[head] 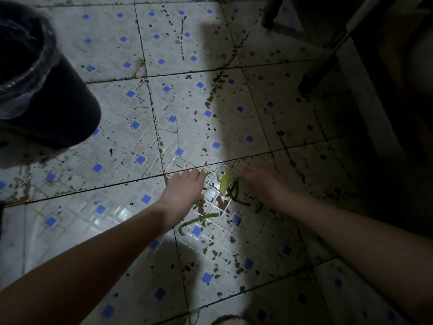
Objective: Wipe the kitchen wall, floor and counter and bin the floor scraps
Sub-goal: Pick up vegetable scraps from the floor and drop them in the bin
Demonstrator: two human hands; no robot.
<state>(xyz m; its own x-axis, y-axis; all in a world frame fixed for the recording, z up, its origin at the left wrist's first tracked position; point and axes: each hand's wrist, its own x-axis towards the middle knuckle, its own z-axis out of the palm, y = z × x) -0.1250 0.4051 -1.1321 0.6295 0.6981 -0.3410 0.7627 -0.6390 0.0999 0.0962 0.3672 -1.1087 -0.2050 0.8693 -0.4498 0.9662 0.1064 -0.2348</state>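
head view: the left hand (pixel 185 186) has its grip wide, fingers straight and low over the tile, fingertips just beside a pale green leaf scrap (pixel 225 184), holding nothing. the right hand (pixel 260 181) sits on the other side of that scrap, its grip seemingly wide too, though blur and shadow leave that unsure. darker green strips (pixel 235 194) lie by the leaf, and one long green strip (pixel 201 218) lies nearer the left wrist. the floor (pixel 121 146) around them is glossy and spotted with brown stains. the bin (pixel 58 109), lined with clear plastic, stands well apart at upper left. as i judge it, the thin strips may cling to the tile and slip out of a two-handed scoop or drop on the carry to the bin, and the strip by the wrist could be missed.
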